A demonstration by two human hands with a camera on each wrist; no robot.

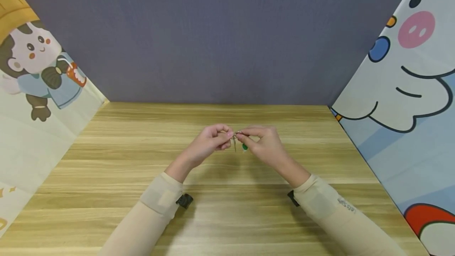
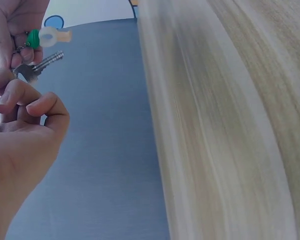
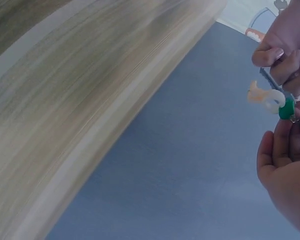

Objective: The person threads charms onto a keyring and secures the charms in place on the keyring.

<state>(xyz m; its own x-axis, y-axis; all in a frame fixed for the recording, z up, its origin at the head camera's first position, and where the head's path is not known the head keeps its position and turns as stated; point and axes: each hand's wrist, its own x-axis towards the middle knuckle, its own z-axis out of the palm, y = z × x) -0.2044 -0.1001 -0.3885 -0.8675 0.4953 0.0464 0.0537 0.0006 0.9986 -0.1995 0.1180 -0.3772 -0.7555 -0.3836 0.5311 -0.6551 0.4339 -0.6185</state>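
Both hands meet above the table, raised off it. My left hand [image 1: 207,141] pinches what looks like a metal key ring between thumb and index finger, its other fingers curled. A silver key [image 2: 49,62] hangs from there, its toothed blade pointing away from the fingers. My right hand [image 1: 267,145] pinches a keychain by its small metal chain. On that chain hangs a charm with a green top [image 3: 286,108] and a whitish, peach-tipped lower part [image 3: 266,97]. Fingertips hide most of the ring and the place where chain and ring come together.
A wood-grain table [image 1: 227,216] lies under both arms. Behind it stands a grey-blue panel [image 1: 220,38]. Printed cartoon panels flank the table, a figure with a drink [image 1: 39,58] on the left and a pink-snouted character [image 1: 416,31] on the right.
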